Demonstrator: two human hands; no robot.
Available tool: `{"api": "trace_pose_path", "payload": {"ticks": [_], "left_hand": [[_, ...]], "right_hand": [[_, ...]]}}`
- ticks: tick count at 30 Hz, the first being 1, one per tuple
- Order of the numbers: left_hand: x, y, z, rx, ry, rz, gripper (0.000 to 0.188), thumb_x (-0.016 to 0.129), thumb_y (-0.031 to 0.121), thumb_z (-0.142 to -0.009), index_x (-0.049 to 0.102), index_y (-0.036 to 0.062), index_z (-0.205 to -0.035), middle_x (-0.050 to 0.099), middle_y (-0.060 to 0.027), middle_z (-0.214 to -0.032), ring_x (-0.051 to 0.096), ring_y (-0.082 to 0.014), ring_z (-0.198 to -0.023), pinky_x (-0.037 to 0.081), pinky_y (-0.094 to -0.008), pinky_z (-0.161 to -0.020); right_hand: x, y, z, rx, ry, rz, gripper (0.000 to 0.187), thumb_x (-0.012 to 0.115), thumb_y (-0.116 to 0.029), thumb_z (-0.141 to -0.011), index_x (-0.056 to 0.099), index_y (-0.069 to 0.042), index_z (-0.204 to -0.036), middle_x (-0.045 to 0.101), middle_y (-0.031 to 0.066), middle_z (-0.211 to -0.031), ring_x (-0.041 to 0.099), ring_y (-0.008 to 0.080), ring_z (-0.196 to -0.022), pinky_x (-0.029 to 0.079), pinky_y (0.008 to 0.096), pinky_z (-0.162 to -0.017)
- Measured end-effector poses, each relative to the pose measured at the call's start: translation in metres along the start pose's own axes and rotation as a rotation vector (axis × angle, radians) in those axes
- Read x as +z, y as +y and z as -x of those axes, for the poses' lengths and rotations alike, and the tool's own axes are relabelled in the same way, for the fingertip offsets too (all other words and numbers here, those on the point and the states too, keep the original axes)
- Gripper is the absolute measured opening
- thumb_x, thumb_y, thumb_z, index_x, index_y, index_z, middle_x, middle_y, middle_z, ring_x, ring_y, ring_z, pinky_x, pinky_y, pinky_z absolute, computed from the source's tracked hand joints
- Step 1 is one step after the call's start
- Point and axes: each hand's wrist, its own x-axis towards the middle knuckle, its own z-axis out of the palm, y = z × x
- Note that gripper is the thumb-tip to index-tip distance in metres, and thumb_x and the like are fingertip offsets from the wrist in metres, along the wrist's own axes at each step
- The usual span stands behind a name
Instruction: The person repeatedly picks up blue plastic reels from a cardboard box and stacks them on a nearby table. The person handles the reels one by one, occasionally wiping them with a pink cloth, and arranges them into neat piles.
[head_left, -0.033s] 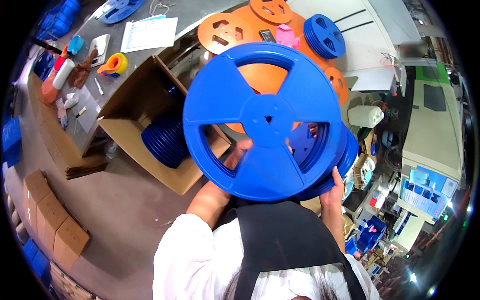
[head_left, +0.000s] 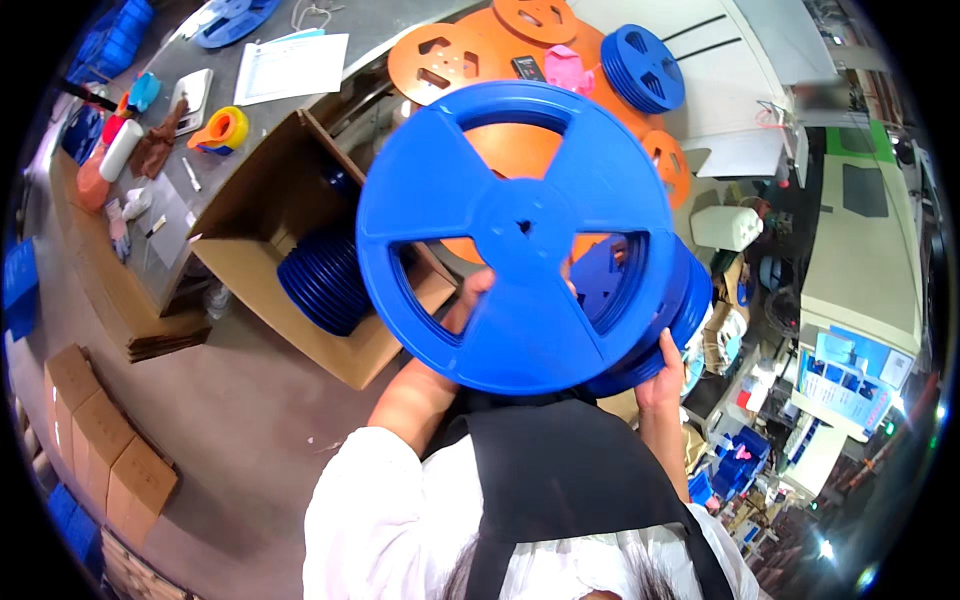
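Note:
A stack of blue plastic reels (head_left: 525,335), with wide cut-out windows and a small centre hole, is held up before my chest. My left hand (head_left: 472,296) reaches under its left side and shows through the lower-left window, gripping the stack near the hub; most of its fingers are hidden. My right hand (head_left: 660,380) holds the rim of a second stack of blue reels (head_left: 692,305), lower and to the right, partly covered by the first. Its thumb lies along the edge and its other fingers are hidden beneath.
To the left an open cardboard box (head_left: 325,345) holds a row of blue reels (head_left: 325,280). Beyond, orange reels (head_left: 435,65) and another blue reel stack (head_left: 643,70) lie on an orange round surface. A grey table (head_left: 270,125) carries papers and tape; flat cartons (head_left: 110,440) stand lower left.
The front reel stack has shifted slightly left and away from me, uncovering a little more of the second stack. Both hands keep their hold, and the whole view has slid slightly.

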Motion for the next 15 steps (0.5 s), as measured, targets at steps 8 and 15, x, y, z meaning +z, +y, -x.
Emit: {"api": "trace_pose_path", "payload": {"ticks": [8,15], "left_hand": [[-0.011,0.027,0.010,0.151,0.083,0.095,0.058,0.051,0.042,-0.091,0.044,0.0035,-0.134,0.054,-0.0175,-0.118,0.053,-0.0332,-0.113,0.044,-0.0483,-0.098],[-0.012,0.054,0.081,0.253,0.411,-0.180,0.059,0.052,0.043,-0.091,0.044,0.0031,-0.133,0.055,-0.0150,-0.120,0.055,-0.0305,-0.112,0.044,-0.0441,-0.098]], "right_hand": [[0.005,0.010,-0.004,0.065,-0.058,0.054,0.043,0.052,-0.023,-0.094,0.045,0.001,-0.129,0.061,0.0168,-0.113,0.060,0.0286,-0.103,0.046,0.0422,-0.094],[0.035,0.014,-0.009,0.145,-0.043,0.137,0.042,0.051,-0.023,-0.094,0.046,-0.001,-0.129,0.061,0.0169,-0.115,0.060,0.0294,-0.106,0.046,0.0437,-0.094]]}}
